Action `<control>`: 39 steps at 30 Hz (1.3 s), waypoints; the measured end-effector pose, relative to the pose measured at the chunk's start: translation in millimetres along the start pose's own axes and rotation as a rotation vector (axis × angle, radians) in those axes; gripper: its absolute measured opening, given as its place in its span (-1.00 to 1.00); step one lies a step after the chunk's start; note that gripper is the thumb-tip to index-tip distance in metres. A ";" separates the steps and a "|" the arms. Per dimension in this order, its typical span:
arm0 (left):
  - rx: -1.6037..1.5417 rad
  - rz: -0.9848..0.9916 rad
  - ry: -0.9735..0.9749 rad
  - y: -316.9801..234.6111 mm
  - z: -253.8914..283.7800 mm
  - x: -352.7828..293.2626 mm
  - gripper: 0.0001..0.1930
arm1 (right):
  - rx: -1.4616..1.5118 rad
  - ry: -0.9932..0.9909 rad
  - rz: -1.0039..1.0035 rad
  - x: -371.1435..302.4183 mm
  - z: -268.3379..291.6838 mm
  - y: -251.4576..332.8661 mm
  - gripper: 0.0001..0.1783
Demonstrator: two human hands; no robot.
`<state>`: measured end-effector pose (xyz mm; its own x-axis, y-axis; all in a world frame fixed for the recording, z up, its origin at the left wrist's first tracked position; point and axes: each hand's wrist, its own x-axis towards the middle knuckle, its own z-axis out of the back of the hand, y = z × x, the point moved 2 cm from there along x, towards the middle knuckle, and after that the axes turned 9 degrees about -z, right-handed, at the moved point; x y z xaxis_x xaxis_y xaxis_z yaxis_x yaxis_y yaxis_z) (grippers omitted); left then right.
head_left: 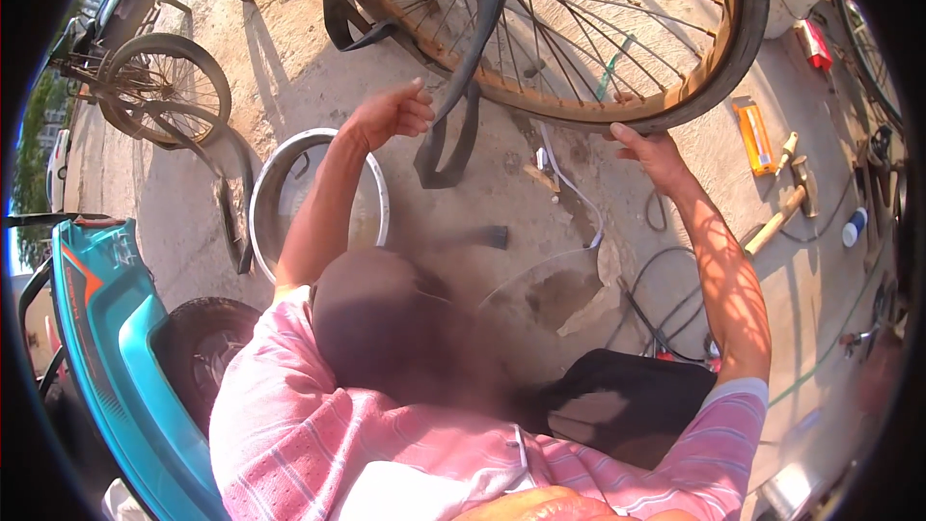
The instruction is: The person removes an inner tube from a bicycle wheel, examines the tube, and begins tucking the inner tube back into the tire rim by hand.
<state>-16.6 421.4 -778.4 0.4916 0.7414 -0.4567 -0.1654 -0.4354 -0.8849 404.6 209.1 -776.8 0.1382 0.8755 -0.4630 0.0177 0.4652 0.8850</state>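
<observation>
A bicycle wheel (709,106) with a dark tyre, a rusty rim and many spokes stands tilted at the top. My right hand (648,152) is closed on its lower edge, thumb outside and fingertips showing past the rim. A flat black inner tube (487,24) hangs in loops across the wheel. Close beside its lower loop, my left hand (394,114) is raised with the fingers curled in; whether they pinch anything is hidden. Under my left forearm sits a round metal basin (384,203) with a pale rim.
A hammer (779,217) with a wooden handle and an orange packet (755,138) lie at the right. Thin dark cables (666,294) coil on the ground. Another bicycle wheel (217,77) stands far left, above a turquoise vehicle panel (106,309). A white bottle (855,227) lies far right.
</observation>
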 end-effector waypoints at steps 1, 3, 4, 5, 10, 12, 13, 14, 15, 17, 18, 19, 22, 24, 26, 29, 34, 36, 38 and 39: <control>-0.032 -0.121 -0.136 -5.0 16.3 -0.7 -0.60 | 0.003 0.003 0.015 2.5 -1.7 -1.1 -0.13; -0.018 -0.410 -0.394 -15.3 21.8 -11.7 -0.69 | 0.001 -0.001 -0.006 2.1 1.0 -5.2 -0.13; -0.021 -0.548 -0.387 -28.4 2.1 -24.6 -0.69 | 0.003 -0.010 -0.017 0.2 4.4 -5.2 -0.14; -0.073 -0.623 -0.186 -39.9 -20.4 -40.8 -0.69 | 0.000 -0.011 -0.017 -0.9 4.3 -3.8 -0.14; 0.138 -0.262 0.898 -21.9 -159.0 -93.5 -0.50 | -0.012 0.006 -0.037 -4.0 1.5 -0.7 -0.20; 0.400 -0.158 0.978 15.4 -191.4 -62.3 -0.36 | 0.014 0.002 -0.033 -1.3 3.2 -5.1 -0.19; 0.377 -0.053 0.823 34.9 -193.3 -39.7 -0.28 | -0.005 0.039 -0.048 5.1 2.3 -9.4 -0.18; 0.352 0.049 0.668 52.0 -188.5 -13.1 -0.20 | -0.012 0.055 -0.047 9.0 -3.7 -9.1 -0.18; 0.210 0.148 0.462 64.9 -183.7 15.7 -0.15 | -0.008 0.045 -0.051 8.3 -5.6 -9.1 -0.18; -0.052 0.233 0.112 70.6 -156.1 59.0 -0.07 | 0.019 0.038 -0.053 9.5 -14.7 -9.7 -0.18; -0.179 0.219 -0.011 67.6 -152.2 71.0 -0.04 | 0.011 0.030 -0.056 8.1 -12.8 -10.9 -0.18; -0.186 0.219 -0.003 72.2 -152.0 75.0 -0.04 | -0.003 0.019 -0.063 7.3 -11.6 -12.2 -0.18; -0.254 0.040 -0.081 84.7 -144.0 88.5 -0.19 | -0.004 -0.012 -0.056 2.1 -17.5 -13.2 -0.23; -0.408 -0.084 -0.080 86.6 -141.7 99.9 -0.42 | 0.040 -0.036 -0.073 1.7 -20.5 -16.0 -0.29; -0.469 -0.081 -0.097 89.8 -144.4 104.6 -0.54 | 0.002 -0.072 -0.215 -8.9 -22.9 -15.5 -0.29; -0.563 -0.077 -0.121 94.0 -134.5 107.1 -0.69 | -0.601 0.279 -0.320 -44.6 -61.3 3.4 -0.38; -0.677 0.012 -0.038 84.2 -140.9 100.1 -0.79 | -0.961 0.044 0.557 -55.6 -141.1 131.5 -0.58; -0.708 -0.019 0.011 81.1 -135.8 96.9 -0.79 | -1.209 -0.018 0.665 -6.8 -138.8 132.4 -0.60; -0.655 -0.062 -0.053 75.9 -128.6 92.2 -0.81 | -1.462 -0.080 0.759 14.2 -133.3 110.2 -0.62; -0.631 -0.059 -0.119 84.7 -111.5 93.9 -0.82 | -1.566 -0.081 0.790 17.9 -134.9 93.2 -0.58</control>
<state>110.9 397.2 -886.0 0.3800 0.8092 -0.4480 0.4115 -0.5817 -0.7016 275.2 285.8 -709.2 -0.3126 0.9478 0.0628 -0.9499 -0.3118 -0.0229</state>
